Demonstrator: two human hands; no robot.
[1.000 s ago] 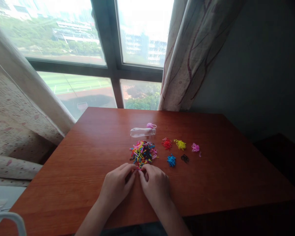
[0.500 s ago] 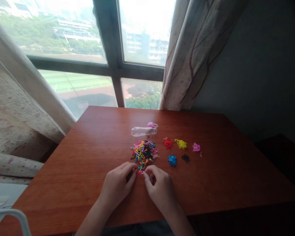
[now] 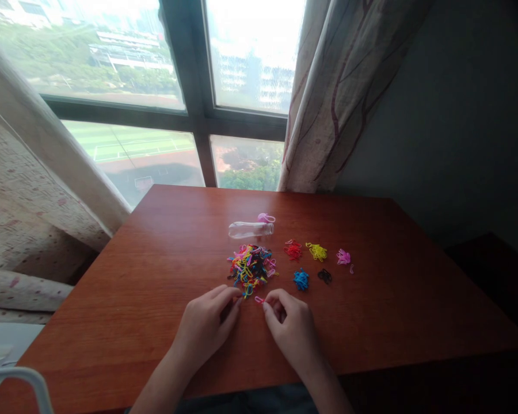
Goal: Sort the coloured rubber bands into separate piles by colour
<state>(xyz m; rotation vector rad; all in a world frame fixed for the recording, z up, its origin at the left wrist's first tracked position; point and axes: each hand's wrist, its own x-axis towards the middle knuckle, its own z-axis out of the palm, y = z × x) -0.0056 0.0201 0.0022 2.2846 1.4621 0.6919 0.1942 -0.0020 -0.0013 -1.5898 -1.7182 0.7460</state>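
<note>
My right hand (image 3: 290, 319) pinches a small pink-red plastic loop (image 3: 259, 299) between thumb and forefinger, just above the table; it looks like a little clip or band. Close by on the left, my left hand (image 3: 209, 319) has thumb and fingertips drawn together at the near edge of a mixed pile of coloured loops (image 3: 251, 267). What those fingertips hold, if anything, is too small to make out. Right of the pile lie small heaps of red loops (image 3: 293, 250), yellow loops (image 3: 317, 252), pink loops (image 3: 343, 257), blue loops (image 3: 301, 279) and black loops (image 3: 325, 276).
A clear bottle (image 3: 250, 230) lies on its side behind the pile, with a pink looped piece (image 3: 266, 218) beside its neck. The brown wooden table (image 3: 147, 276) reaches to the window and curtains. A white curved tube (image 3: 26, 376) stands at the lower left.
My right hand has moved a little to the right, away from my left hand, taking the pink-red loop with it. My left hand stays nearly in place.
</note>
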